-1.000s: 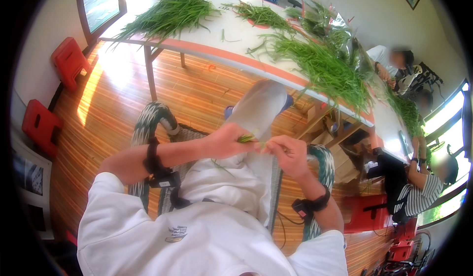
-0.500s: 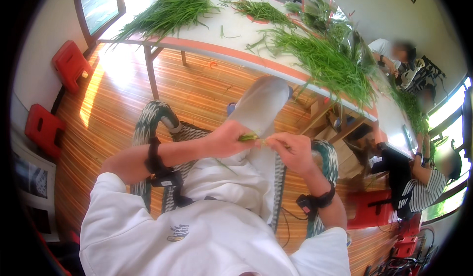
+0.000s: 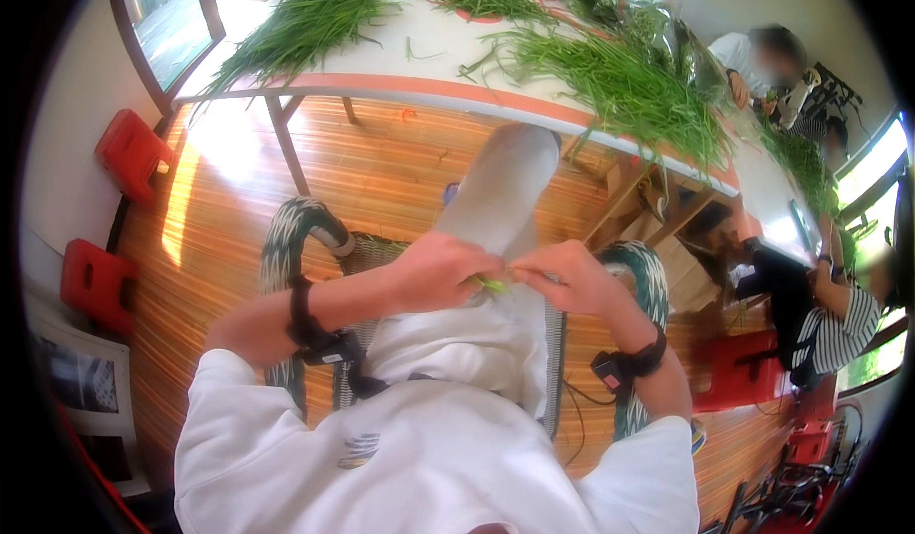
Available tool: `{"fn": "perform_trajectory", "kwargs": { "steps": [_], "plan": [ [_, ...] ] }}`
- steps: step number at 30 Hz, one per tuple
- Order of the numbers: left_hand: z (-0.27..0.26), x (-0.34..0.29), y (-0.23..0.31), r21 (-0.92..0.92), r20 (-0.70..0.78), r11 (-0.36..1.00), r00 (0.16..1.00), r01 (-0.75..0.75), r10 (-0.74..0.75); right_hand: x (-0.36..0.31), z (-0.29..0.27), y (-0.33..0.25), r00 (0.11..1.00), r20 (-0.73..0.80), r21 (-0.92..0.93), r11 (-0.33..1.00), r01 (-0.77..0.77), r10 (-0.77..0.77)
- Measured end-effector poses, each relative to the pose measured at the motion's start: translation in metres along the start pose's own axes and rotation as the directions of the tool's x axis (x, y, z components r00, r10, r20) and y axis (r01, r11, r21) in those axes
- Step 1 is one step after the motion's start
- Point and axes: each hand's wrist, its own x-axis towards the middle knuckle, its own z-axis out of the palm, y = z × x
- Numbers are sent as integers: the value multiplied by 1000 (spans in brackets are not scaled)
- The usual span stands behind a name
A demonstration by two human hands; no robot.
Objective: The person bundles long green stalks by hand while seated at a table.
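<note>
Above my lap, my left hand (image 3: 440, 272) is closed round a small piece of green leafy stalk (image 3: 491, 284); a bright tip pokes out below the fingers. My right hand (image 3: 560, 275) meets it from the right, thumb and fingers pinched close to the left fingertips. Whatever sits in that pinch is too small and blurred to name. On the white table (image 3: 419, 65) in front lie a heap of long green leaves (image 3: 305, 24) at the left and a larger one (image 3: 624, 86) at the right.
I sit in a woven armchair (image 3: 654, 291). Red stools (image 3: 133, 156) stand by the left wall, another (image 3: 739, 367) at the right. Two people (image 3: 762, 58) work along the table's right side, near more greens (image 3: 801, 167). Cardboard (image 3: 667, 272) lies under the table.
Both hands remain close together; the green piece now hangs lower, under my left fingers. My right hand has turned a little, its fingers stretching further left. The whole view has shifted slightly.
</note>
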Motion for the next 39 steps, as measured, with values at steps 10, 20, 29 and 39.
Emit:
{"fn": "perform_trajectory", "kwargs": {
  "steps": [10, 20, 29, 39],
  "plan": [
    [0, -1, 8, 244, 98, 969, 995, -41, 18, -1, 5, 6, 998, 16, -81, 995, 58, -57],
    [2, 0, 6, 221, 104, 975, 994, 5, -29, -3, 10, 6, 990, -106, -199, 978, 68, -91],
    [5, 1, 7, 165, 118, 985, 991, 38, -58, -6, 13, 4, 983, -131, -353, 933, 78, -132],
    [12, -3, 3, -4, 107, 995, 989, 99, -98, -7, 22, 7, 952, -184, -491, 862, 126, -244]
  ]
}}
